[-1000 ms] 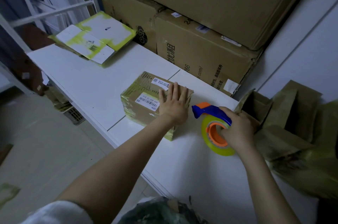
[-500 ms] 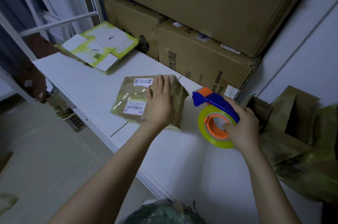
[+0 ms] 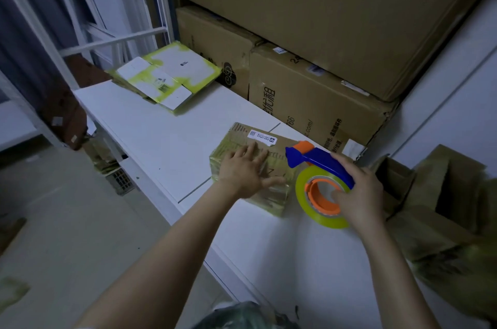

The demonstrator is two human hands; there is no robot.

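Left forearm [image 3: 172, 253] and right forearm [image 3: 390, 261], the 2 bare; green camouflage-patterned garment [image 3: 242, 315] below.

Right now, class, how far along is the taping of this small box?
Done: the small box is closed, labelled, with tape bands already on its sides. In hand: the left hand presses flat on top; the right hand grips the tape dispenser, its nose over the box's right edge. Left, probably: pull a strip across and cut it.
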